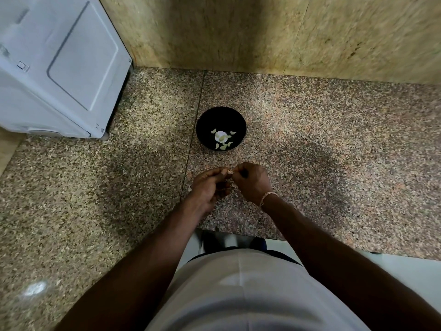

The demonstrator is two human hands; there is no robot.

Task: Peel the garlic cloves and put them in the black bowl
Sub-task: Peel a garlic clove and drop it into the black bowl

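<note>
Home kitchen. Evidence: speckled granite countertop (310, 139) meeting polished stone backsplash (238, 32); white appliance (59, 68) at counter's far left corner; black bowl (202, 123) holding peeled garlic cloves (223, 139).

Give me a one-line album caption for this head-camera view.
Both hands, left hand and right hand, pinch a garlic clove above the granite counter, near a black bowl holding peeled cloves.

Polished stone, glossy bowl, smooth plastic, soft cloth

The speckled pink-and-grey granite counter (310, 144) looks polished, with a bright glare spot near its front left corner; the mottled beige stone wall (238, 32) behind its back edge has a duller sheen. The round black bowl (205, 120) looks smooth and glossy. The white boxy appliance (59, 68) at the left edge appears smooth, satin plastic. The pale grey shirt (250, 295) is matt cloth.
</note>
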